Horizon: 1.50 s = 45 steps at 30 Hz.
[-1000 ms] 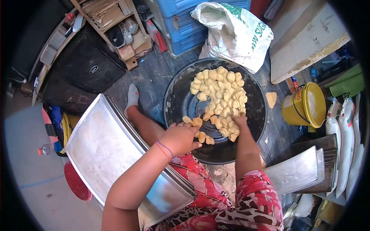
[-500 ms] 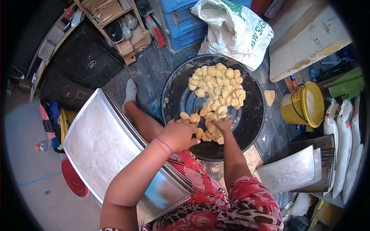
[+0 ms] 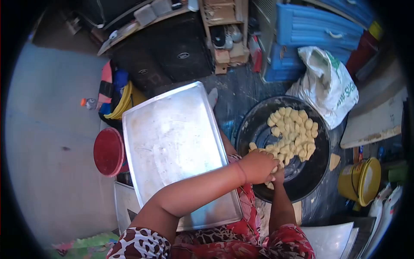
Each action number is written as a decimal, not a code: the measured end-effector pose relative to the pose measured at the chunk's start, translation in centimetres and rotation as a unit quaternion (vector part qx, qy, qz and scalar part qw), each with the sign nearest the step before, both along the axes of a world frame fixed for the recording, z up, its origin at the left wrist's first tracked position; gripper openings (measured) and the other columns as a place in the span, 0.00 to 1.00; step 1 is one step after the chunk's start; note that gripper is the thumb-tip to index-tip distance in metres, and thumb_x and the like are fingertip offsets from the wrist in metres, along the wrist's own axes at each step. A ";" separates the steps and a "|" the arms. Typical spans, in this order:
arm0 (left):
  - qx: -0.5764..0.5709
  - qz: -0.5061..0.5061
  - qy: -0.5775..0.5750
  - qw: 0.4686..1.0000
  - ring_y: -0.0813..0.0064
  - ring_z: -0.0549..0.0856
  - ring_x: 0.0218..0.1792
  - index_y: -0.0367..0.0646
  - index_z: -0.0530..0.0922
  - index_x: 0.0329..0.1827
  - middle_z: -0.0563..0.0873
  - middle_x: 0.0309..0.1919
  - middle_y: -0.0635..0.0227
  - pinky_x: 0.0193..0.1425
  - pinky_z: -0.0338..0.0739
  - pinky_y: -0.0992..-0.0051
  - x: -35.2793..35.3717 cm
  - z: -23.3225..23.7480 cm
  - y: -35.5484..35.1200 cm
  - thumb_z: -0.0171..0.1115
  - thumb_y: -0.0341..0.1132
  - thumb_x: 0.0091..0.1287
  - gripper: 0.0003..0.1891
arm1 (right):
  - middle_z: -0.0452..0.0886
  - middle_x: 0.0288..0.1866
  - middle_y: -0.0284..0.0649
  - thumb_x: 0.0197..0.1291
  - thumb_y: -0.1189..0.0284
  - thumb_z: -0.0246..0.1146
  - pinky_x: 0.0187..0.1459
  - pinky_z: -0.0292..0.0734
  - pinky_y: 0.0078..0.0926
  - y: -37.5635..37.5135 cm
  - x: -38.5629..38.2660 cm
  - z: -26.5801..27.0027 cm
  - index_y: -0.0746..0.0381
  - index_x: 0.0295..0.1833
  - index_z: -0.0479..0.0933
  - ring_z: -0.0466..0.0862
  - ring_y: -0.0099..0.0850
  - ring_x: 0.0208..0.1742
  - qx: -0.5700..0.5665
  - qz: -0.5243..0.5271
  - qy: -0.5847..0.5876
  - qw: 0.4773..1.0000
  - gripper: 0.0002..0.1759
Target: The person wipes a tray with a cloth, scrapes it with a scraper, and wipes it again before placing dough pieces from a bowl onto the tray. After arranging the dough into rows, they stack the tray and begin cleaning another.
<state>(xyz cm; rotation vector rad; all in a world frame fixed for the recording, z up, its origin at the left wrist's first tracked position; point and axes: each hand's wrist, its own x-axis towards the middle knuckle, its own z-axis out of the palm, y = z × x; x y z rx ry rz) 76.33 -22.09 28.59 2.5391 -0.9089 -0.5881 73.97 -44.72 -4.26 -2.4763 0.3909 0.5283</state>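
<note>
Pale yellow dough balls (image 3: 295, 129) lie heaped in a wide black basin (image 3: 317, 175) on the floor. Over the basin's near left side, my left hand (image 3: 258, 166) has its fingers curled around dough balls, a little of which shows by the fingertips. My right hand (image 3: 278, 175) meets it from below right, close against those dough balls; its fingers are mostly hidden behind the left hand. Across my lap, under my left forearm, rests a bare metal baking tray (image 3: 172, 125).
A white sugar sack (image 3: 332, 88) stands behind the basin, before blue drawers (image 3: 312, 28). To the right is a yellow bucket (image 3: 351, 179), with metal sheets (image 3: 330, 237) nearer me. A red round container (image 3: 108, 152) sits left of the tray.
My view has swung left, bringing the whole tray into sight. My hands, apart over the dough before, have come together, and the left fingers have closed around dough balls.
</note>
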 end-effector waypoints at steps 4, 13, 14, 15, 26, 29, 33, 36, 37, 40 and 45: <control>-0.088 0.090 -0.131 0.983 0.48 0.72 0.63 0.44 0.70 0.65 0.73 0.61 0.49 0.68 0.63 0.56 -4.3 2.2 5.4 0.63 0.47 0.61 0.30 | 0.76 0.55 0.50 0.41 0.71 0.72 0.54 0.77 0.41 -4.9 -1.5 -5.8 0.58 0.64 0.67 0.80 0.46 0.54 0.311 -0.214 -0.125 0.917 0.39; -0.257 0.428 -0.147 0.854 0.51 0.70 0.66 0.38 0.72 0.63 0.72 0.63 0.49 0.71 0.60 0.59 -16.0 2.1 18.5 0.60 0.48 0.66 0.28 | 0.71 0.64 0.43 0.55 0.70 0.65 0.59 0.76 0.42 -0.1 -0.5 16.5 0.55 0.73 0.57 0.77 0.41 0.60 0.758 -0.199 -0.135 0.607 0.39; -0.396 0.479 -0.077 0.780 0.55 0.73 0.64 0.37 0.73 0.62 0.74 0.62 0.51 0.69 0.63 0.63 -16.9 1.7 18.9 0.59 0.49 0.68 0.28 | 0.70 0.65 0.44 0.52 0.68 0.68 0.60 0.75 0.42 1.8 -0.7 20.8 0.56 0.73 0.57 0.76 0.40 0.61 0.756 -0.159 -0.155 0.616 0.42; -0.403 0.479 -0.080 0.776 0.55 0.73 0.64 0.37 0.73 0.62 0.74 0.62 0.51 0.69 0.63 0.63 -17.5 1.6 19.1 0.59 0.49 0.68 0.28 | 0.70 0.65 0.45 0.47 0.68 0.71 0.61 0.75 0.41 4.0 -0.8 25.1 0.56 0.72 0.58 0.75 0.40 0.61 0.753 -0.108 -0.181 0.623 0.46; -0.478 0.543 -0.141 0.676 0.61 0.68 0.68 0.38 0.62 0.71 0.70 0.66 0.56 0.71 0.60 0.67 -20.6 -0.6 20.4 0.53 0.49 0.71 0.32 | 0.50 0.76 0.59 0.43 0.45 0.72 0.69 0.36 0.68 28.7 -5.3 34.2 0.51 0.70 0.65 0.50 0.58 0.76 0.142 0.579 -0.332 0.732 0.48; -0.359 0.487 -0.202 0.771 0.56 0.67 0.68 0.38 0.63 0.71 0.69 0.66 0.50 0.72 0.60 0.66 -20.9 0.1 20.3 0.63 0.38 0.65 0.33 | 0.46 0.77 0.60 0.41 0.44 0.73 0.68 0.30 0.72 29.3 -5.5 33.7 0.50 0.73 0.63 0.43 0.58 0.78 0.179 0.604 -0.313 0.711 0.52; -0.326 0.515 -0.190 0.770 0.50 0.67 0.68 0.43 0.66 0.70 0.67 0.67 0.46 0.72 0.61 0.62 -21.7 0.5 20.0 0.63 0.41 0.64 0.32 | 0.35 0.77 0.64 0.41 0.45 0.74 0.73 0.44 0.53 30.4 -5.3 31.7 0.55 0.74 0.57 0.41 0.61 0.78 0.335 0.480 -0.437 0.683 0.56; -0.342 0.522 -0.220 0.749 0.52 0.71 0.64 0.42 0.69 0.67 0.73 0.62 0.48 0.69 0.65 0.61 -23.4 1.9 21.0 0.63 0.42 0.64 0.29 | 0.38 0.78 0.61 0.44 0.41 0.71 0.73 0.48 0.50 31.4 -3.9 32.2 0.58 0.74 0.57 0.45 0.56 0.78 0.275 0.532 -0.411 0.688 0.57; -0.358 0.512 -0.229 0.746 0.52 0.74 0.62 0.42 0.70 0.66 0.76 0.60 0.49 0.68 0.66 0.60 -23.9 1.7 21.9 0.62 0.42 0.64 0.28 | 0.40 0.78 0.59 0.46 0.35 0.65 0.73 0.48 0.49 31.7 -3.6 32.5 0.60 0.74 0.57 0.47 0.53 0.78 0.293 0.536 -0.351 0.710 0.57; -0.426 0.605 -0.246 0.626 0.55 0.78 0.55 0.39 0.76 0.57 0.81 0.51 0.55 0.61 0.71 0.65 -26.0 -0.5 26.5 0.62 0.32 0.64 0.18 | 0.40 0.79 0.57 0.49 0.29 0.56 0.73 0.48 0.47 32.1 -2.9 31.2 0.62 0.73 0.57 0.49 0.50 0.78 0.358 0.485 -0.337 0.723 0.58; -0.423 0.701 -0.125 0.560 0.77 0.81 0.41 0.37 0.76 0.56 0.83 0.42 0.65 0.47 0.77 0.77 -26.4 -11.9 31.9 0.62 0.24 0.63 0.17 | 0.49 0.76 0.58 0.57 0.32 0.49 0.71 0.52 0.47 32.1 -3.0 32.2 0.64 0.67 0.67 0.56 0.50 0.75 0.278 0.496 -0.375 0.732 0.49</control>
